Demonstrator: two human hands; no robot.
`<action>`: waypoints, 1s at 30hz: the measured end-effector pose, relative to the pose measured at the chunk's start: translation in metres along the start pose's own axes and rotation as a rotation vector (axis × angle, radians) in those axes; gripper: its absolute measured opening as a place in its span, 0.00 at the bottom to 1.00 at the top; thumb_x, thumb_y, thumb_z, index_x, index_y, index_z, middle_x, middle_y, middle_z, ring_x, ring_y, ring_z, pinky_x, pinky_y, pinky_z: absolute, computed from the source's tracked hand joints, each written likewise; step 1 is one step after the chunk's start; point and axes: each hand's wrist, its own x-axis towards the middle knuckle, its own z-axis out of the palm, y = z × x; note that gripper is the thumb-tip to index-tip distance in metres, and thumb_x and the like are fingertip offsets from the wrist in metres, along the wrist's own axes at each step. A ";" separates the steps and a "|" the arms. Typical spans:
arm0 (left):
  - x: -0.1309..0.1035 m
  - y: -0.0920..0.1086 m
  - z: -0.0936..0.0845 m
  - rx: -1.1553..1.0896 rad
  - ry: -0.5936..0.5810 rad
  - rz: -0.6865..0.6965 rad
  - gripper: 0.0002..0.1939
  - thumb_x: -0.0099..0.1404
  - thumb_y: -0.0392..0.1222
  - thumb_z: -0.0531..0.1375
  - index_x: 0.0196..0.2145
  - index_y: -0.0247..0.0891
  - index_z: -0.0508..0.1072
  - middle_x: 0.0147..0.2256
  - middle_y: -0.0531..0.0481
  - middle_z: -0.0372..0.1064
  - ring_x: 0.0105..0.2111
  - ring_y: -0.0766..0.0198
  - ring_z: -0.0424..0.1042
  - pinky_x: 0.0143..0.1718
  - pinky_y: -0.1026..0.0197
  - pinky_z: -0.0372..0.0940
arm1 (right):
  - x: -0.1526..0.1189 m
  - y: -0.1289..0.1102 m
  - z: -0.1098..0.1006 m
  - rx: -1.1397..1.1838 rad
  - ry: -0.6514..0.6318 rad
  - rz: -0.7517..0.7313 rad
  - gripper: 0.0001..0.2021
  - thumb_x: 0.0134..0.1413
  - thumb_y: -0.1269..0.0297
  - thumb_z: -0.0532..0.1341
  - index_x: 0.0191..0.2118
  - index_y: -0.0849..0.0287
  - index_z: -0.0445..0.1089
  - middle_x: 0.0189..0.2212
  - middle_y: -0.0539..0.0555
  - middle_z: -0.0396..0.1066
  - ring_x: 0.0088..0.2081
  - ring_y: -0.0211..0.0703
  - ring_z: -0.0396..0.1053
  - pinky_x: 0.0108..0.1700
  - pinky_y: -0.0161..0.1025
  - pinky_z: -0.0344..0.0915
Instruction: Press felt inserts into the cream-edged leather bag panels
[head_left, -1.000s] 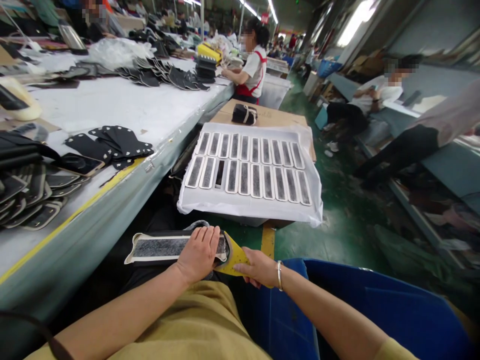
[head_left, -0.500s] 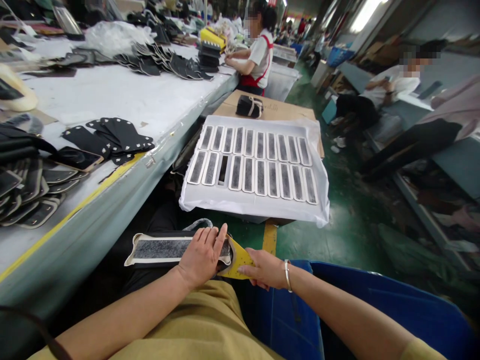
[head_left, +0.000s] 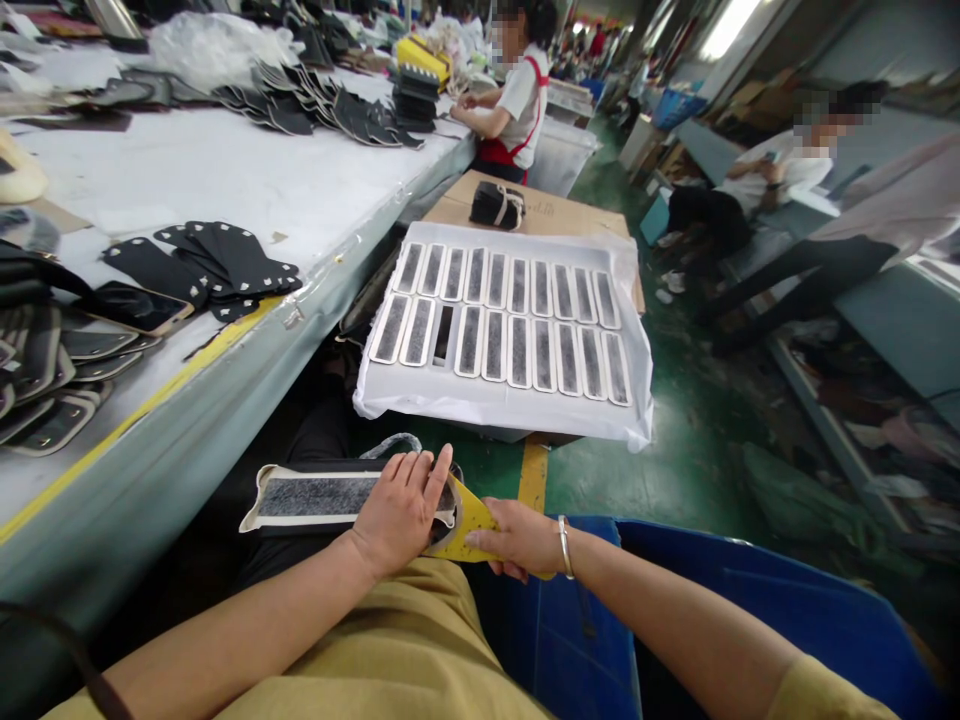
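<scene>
Across my lap lies a long black piece with a pale-edged, grey-centred strip (head_left: 319,495) on its upper side; the strip's left end curls up. My left hand (head_left: 397,505) presses on its right part, fingers bent over the far edge and thumb raised. My right hand (head_left: 517,537) grips a flat yellow scraper (head_left: 465,525), thumb on top and fingers underneath. The scraper's wide edge meets the strip's right end by my left hand; how far it reaches under is hidden. A grey cord loop (head_left: 397,443) shows behind the piece.
Ahead stands a white-covered tray (head_left: 405,385) with two rows of similar strips. Left is a long table (head_left: 322,190) with black cut pieces (head_left: 232,260) and a phone (head_left: 142,308). A blue bin (head_left: 750,600) is at my right. Co-workers (head_left: 517,110) are farther off.
The view has shifted slightly. Both hands, the strip and the yellow scraper keep nearly the same pose, with the scraper slightly closer to my left hand.
</scene>
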 end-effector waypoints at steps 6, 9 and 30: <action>-0.002 0.000 0.001 0.034 0.025 0.011 0.31 0.64 0.33 0.47 0.64 0.24 0.50 0.51 0.33 0.61 0.50 0.48 0.61 0.55 0.48 0.53 | 0.005 0.016 0.009 0.143 0.012 -0.063 0.16 0.54 0.51 0.57 0.37 0.59 0.56 0.17 0.42 0.65 0.12 0.28 0.58 0.12 0.25 0.58; -0.003 -0.002 0.000 0.105 -0.003 0.053 0.30 0.65 0.32 0.47 0.64 0.28 0.51 0.52 0.33 0.61 0.51 0.48 0.62 0.55 0.48 0.53 | 0.006 0.018 0.012 0.181 0.019 -0.061 0.18 0.53 0.49 0.58 0.38 0.59 0.57 0.18 0.42 0.65 0.12 0.27 0.58 0.12 0.25 0.58; -0.010 -0.021 -0.004 -0.095 -0.022 0.181 0.61 0.48 0.74 0.56 0.65 0.24 0.46 0.55 0.29 0.55 0.55 0.42 0.54 0.57 0.46 0.45 | 0.008 0.010 0.007 0.147 0.013 -0.024 0.18 0.53 0.49 0.58 0.37 0.59 0.57 0.17 0.42 0.65 0.12 0.28 0.59 0.12 0.25 0.60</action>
